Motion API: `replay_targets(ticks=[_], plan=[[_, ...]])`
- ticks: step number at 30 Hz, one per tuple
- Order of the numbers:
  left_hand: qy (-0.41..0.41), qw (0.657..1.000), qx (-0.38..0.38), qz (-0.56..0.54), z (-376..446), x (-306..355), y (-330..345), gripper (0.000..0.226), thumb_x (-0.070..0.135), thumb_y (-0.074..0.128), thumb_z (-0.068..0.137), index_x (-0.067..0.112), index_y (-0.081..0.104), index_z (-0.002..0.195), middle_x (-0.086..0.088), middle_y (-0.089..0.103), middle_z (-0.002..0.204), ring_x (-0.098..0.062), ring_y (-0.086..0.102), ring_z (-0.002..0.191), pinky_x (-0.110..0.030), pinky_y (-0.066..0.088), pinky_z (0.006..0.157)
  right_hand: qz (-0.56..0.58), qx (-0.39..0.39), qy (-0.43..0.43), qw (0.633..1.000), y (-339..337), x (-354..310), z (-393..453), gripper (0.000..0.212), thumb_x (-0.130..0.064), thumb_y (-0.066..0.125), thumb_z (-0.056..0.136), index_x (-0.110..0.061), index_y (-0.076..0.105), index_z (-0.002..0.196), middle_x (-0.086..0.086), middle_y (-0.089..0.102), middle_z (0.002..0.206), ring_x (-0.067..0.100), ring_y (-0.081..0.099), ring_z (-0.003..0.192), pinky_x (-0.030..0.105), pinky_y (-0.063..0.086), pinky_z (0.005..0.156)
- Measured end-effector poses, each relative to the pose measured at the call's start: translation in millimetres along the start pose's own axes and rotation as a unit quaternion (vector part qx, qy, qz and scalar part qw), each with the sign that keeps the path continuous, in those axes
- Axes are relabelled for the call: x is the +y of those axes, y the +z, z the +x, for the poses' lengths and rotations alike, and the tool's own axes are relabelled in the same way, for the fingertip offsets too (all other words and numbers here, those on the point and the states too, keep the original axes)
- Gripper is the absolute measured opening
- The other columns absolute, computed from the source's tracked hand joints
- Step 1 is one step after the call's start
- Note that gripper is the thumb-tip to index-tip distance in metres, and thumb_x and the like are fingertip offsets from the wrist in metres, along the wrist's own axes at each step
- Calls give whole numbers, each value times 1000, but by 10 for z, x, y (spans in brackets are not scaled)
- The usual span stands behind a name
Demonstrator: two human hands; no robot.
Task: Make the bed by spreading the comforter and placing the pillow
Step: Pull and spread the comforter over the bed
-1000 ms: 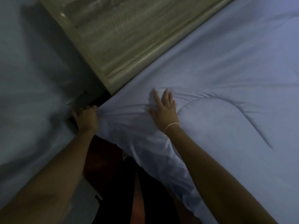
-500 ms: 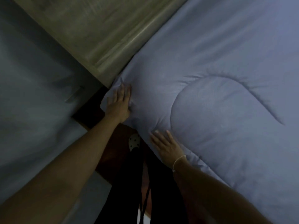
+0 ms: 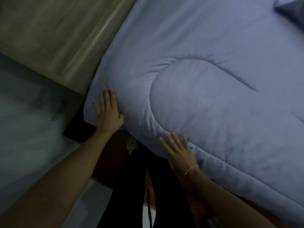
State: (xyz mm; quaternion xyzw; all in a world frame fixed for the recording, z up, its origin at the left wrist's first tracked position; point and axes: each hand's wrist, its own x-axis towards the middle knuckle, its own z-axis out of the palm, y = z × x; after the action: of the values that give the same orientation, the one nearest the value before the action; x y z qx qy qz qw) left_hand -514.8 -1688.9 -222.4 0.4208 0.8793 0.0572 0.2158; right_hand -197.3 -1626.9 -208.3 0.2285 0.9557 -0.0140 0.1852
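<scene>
The room is dim, and a pale wall [image 3: 24, 145] fills the left side of the view beside a wooden headboard [image 3: 54, 38] that runs diagonally across the upper left. Against the headboard lies the bed, covered by a light blue quilted comforter [image 3: 213, 96] with a curved stitched seam; its corner sits at the angle where headboard and bed edge meet. The left hand [image 3: 107, 112] lies flat on that corner, fingers straight and spread, pressing the fabric and holding nothing. The right hand [image 3: 179, 149] rests flat on the comforter's near edge, fingers likewise straight; a thin band circles its wrist. A darker pillow [image 3: 291, 12] shows at the top right corner, on the bed. Below the hands, the person's dark trousers [image 3: 136, 186] and a spotted shoe [image 3: 131, 143] stand on reddish-brown floor [image 3: 113, 158].
</scene>
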Motion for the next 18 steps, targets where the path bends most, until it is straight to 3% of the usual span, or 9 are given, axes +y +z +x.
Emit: replay_targets(ticks=[3,4,7,10,12,14,16,18], plan=[[201,972,59,103,-214,398,80,85,32,49,79,15,4,149,-25,15,154,-39,15,142,-66,12,109,26,15,247,969,86,393,-517,81,-41,53,76,-16,25,148,16,30,152,35,27,137,54,15,111],[265,953,56,132,-258,558,136,83,34,48,79,18,6,149,-24,19,154,-39,19,141,-67,18,107,31,10,276,961,150,497,-683,78,-39,46,79,-16,20,149,18,27,153,37,27,137,56,18,110],[413,892,10,182,-429,943,404,80,36,55,79,25,16,148,-16,16,156,-39,19,141,-66,22,106,66,-24,227,971,457,521,-1060,65,-22,39,85,-23,22,148,17,29,152,41,29,136,60,34,103],[426,876,-22,227,-691,1113,580,85,37,62,76,26,19,148,-13,10,158,-43,12,143,-65,21,109,49,-25,170,984,688,427,-1209,55,-20,36,85,-24,44,139,13,40,148,40,31,134,58,29,107],[437,868,-28,235,-854,1159,636,89,29,66,71,27,22,148,-12,7,158,-44,9,143,-63,20,109,29,-69,116,990,856,302,-1406,47,-22,38,79,-19,67,117,8,50,141,36,36,131,54,17,113],[497,830,-33,252,-977,1166,674,97,23,68,62,26,22,147,-12,-3,158,-40,-1,144,-60,17,111,48,-99,107,988,932,203,-1602,43,-22,39,73,-18,77,91,6,62,129,32,53,122,47,-1,119],[529,804,-36,269,-1069,1234,675,101,22,68,59,24,20,148,-11,-11,157,-34,-10,144,-57,15,111,94,-43,153,983,872,211,-1696,44,-20,40,75,-14,74,101,9,60,131,32,55,122,47,-3,119],[515,808,-46,284,-1155,1402,674,99,22,66,61,24,20,148,-11,-3,158,-34,-7,144,-58,21,110,130,38,227,964,728,301,-1739,57,-18,42,75,-12,55,130,13,44,145,34,39,136,53,9,117]])
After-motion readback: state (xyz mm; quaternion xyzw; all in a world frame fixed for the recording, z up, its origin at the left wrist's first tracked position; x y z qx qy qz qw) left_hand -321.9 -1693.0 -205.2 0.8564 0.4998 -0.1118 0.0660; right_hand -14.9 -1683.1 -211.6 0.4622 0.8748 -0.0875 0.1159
